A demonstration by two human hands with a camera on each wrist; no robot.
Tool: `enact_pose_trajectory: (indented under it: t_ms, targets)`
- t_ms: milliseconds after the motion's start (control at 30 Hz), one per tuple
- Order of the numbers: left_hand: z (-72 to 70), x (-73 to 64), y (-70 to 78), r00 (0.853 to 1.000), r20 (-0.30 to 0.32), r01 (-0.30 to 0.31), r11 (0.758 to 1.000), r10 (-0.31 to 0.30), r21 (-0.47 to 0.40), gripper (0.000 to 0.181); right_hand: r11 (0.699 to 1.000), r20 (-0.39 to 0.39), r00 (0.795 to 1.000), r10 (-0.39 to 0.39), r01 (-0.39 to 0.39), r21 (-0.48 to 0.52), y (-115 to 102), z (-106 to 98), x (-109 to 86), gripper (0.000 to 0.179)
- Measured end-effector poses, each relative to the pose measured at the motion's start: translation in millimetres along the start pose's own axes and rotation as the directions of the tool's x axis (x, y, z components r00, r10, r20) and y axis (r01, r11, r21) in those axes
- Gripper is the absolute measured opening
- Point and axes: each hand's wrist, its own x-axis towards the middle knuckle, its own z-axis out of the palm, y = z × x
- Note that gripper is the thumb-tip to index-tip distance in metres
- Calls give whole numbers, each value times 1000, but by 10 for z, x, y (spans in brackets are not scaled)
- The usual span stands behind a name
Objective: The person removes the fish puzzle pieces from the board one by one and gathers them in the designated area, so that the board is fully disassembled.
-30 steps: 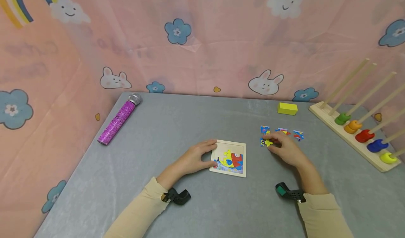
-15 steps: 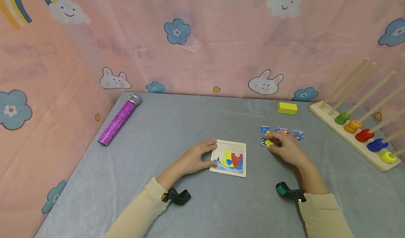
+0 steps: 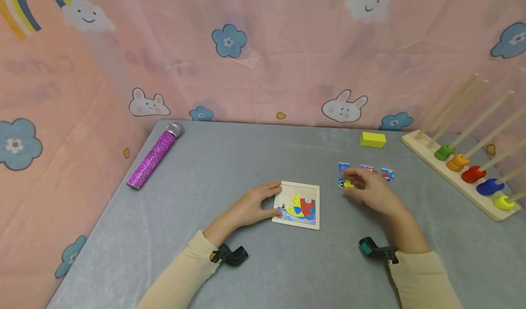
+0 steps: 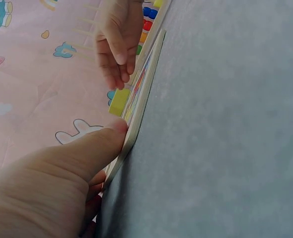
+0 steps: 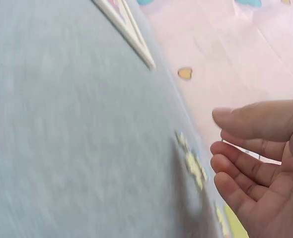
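My left hand (image 3: 249,205) grips the left edge of a square wooden puzzle tray (image 3: 297,190), its thumb on the front left part. A partly assembled picture in red, yellow and blue (image 3: 302,209) fills the lower part of the tray. My right hand (image 3: 376,191) hovers over loose puzzle pieces, thumb and fingers apart with nothing between them in the right wrist view. Just left of its fingertips lies a blue and yellow piece (image 3: 341,184). Behind it are another blue piece (image 3: 343,166) and a blue and red piece (image 3: 387,174); the hand partly covers one more (image 3: 367,167).
A yellow block (image 3: 372,140) sits at the back right. Along the right side stands a wooden peg rack (image 3: 456,181) with coloured beads and tall slanting rods. A glittery purple microphone (image 3: 154,156) lies at the left edge of the grey table (image 3: 230,154).
My right hand has let go of the yellow and blue piece and lifted slightly off it, its fingers spreading. The left hand and the tray have stayed put.
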Motion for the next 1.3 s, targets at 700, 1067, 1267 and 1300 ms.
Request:
enact_pose_trajectory:
  t_ms: [700, 1067, 1267, 1300]
  targets:
    - [1, 1, -16, 1000, -16, -8, 1000, 8, -1, 67, 980, 118, 987, -113, 91, 175, -430, 437, 4, 49]
    - [-1, 3, -17, 1000, -10, -1, 1000, 1, 6, 66, 969, 124, 983, -136, 106, 222, -573, 750, 22, 49]
    - [-6, -2, -8, 1000, -7, 7, 1000, -7, 8, 65, 979, 78, 990, -120, 105, 176, -549, 846, 30, 47]
    - [-8, -2, -6, 1000, -7, 8, 1000, -8, 7, 65, 982, 69, 990, -121, 109, 155, -547, 855, 29, 46]
